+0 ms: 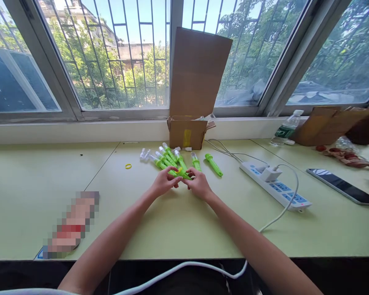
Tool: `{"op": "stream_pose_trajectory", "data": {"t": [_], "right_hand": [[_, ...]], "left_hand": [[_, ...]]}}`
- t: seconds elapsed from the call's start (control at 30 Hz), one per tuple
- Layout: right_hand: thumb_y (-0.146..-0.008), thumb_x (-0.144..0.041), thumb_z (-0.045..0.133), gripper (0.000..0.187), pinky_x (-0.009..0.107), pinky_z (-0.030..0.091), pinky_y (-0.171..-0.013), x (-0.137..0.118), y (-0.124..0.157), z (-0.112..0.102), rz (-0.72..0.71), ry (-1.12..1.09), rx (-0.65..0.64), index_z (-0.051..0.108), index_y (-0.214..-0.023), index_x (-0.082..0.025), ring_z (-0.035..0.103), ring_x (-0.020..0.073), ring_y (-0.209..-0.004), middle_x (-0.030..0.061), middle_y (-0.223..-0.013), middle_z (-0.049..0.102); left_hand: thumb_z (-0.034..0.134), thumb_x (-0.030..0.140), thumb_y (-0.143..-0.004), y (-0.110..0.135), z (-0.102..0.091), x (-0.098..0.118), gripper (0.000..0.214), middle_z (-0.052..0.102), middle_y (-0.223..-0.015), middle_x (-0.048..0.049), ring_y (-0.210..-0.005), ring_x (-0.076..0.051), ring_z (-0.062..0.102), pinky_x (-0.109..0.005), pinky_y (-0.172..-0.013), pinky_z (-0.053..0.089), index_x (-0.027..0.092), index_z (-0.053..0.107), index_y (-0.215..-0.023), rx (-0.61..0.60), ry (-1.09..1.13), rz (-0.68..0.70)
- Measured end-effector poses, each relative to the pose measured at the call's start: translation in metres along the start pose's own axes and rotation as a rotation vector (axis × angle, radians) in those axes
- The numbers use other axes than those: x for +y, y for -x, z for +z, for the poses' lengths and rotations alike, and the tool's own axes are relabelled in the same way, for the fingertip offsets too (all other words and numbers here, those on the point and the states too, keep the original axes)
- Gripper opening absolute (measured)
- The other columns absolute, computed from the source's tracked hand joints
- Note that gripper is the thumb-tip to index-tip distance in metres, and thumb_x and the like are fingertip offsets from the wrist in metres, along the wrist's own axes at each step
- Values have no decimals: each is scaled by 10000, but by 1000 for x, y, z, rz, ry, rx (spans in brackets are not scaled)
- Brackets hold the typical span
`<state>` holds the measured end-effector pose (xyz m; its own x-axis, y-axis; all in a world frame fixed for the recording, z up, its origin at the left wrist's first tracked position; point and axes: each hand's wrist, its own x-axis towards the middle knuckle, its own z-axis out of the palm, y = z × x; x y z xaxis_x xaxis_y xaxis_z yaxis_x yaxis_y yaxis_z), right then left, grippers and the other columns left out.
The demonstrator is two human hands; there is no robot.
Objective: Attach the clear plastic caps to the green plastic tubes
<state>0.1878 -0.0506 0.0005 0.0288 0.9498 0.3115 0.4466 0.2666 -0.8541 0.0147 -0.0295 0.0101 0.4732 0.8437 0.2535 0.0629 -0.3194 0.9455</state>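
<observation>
My left hand (166, 181) and my right hand (199, 183) meet over the middle of the table, both with fingers closed. My right fingers grip a green plastic stick (187, 176). A yellow ring (180, 170) is pinched at my left fingertips, against the green stick; whether it encircles the stick I cannot tell. Just beyond lie several green sticks with clear tips (165, 155). To the right are another capped green stick (196, 161) and one without a clear tip (213, 165). Clear caps (144, 155) and a second yellow ring (128, 166) rest on the left.
Behind the sticks stands an open cardboard box (187, 133) against the window ledge. A white power strip (276, 186) with cables is on the right, near a phone (344, 186) and a water bottle (286, 129). A blurred-out object (75, 223) lies at front left.
</observation>
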Motion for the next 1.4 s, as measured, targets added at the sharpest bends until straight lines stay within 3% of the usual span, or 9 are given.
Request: {"op": "stream_pose_trajectory", "data": {"t": [0.27, 0.87, 1.4], "right_hand": [[-578, -528, 702, 477, 204, 391, -283, 1, -1, 2, 78, -135, 1, 490, -856, -203, 570, 127, -416, -14, -700, 581], [-578, -503, 731, 466, 205, 415, -286, 3, -2, 3, 84, -302, -20, 467, -813, -199, 570, 128, -409, -20, -663, 581], [-575, -468, 748, 444, 208, 402, -272, 3, -3, 4, 113, -373, 2, 450, -769, -202, 547, 124, -377, -28, -615, 579]], "left_hand": [[608, 500, -727, -4, -5, -2, 431, 628, -553, -11, -472, -129, 576, -201, -433, 378, 162, 534, -984, 36, -117, 54], [542, 469, -790, -7, -9, -5, 376, 581, -497, 27, -408, -94, 498, -189, -441, 349, 183, 545, -1033, 41, -393, 145], [503, 491, -805, -7, -10, -2, 453, 555, -489, 48, -417, -90, 468, -195, -479, 351, 196, 530, -1149, 21, -556, 124]]}}
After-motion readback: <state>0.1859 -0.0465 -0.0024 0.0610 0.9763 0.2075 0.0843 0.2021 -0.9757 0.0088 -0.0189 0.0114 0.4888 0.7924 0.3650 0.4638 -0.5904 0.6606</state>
